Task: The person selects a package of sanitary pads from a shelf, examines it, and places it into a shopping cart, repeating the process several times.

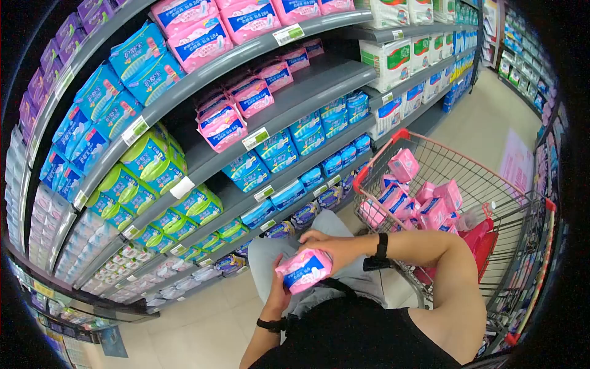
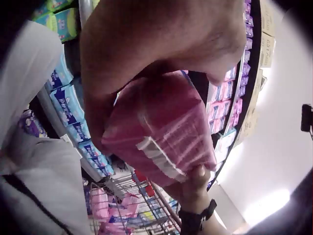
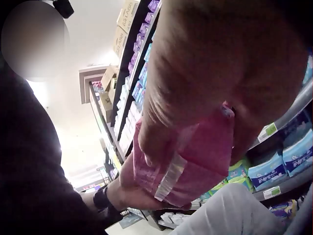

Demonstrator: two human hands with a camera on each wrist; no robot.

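Both hands hold one pink pack of sanitary pads (image 1: 305, 272) over the lap, its printed blue-and-white face turned up in the head view. My left hand (image 1: 279, 290) grips the pack's left end. At its far right corner, my right hand (image 1: 335, 247) has its fingers around the pack. Seen from the left wrist, the underside of the pack (image 2: 166, 122) is plain pink with a whitish strip (image 2: 159, 156) across it. The right wrist view shows the left hand (image 3: 139, 191) under the pack's lower edge.
A shopping cart (image 1: 399, 132) with a red-trimmed rim stands at the right, several pink packs (image 1: 402, 203) inside. Shelves (image 1: 332, 80) curve along the left and front, stocked with pink, blue (image 1: 276, 150) and green packs (image 1: 150, 157). Bent knees (image 1: 326, 230) lie just beyond the hands.
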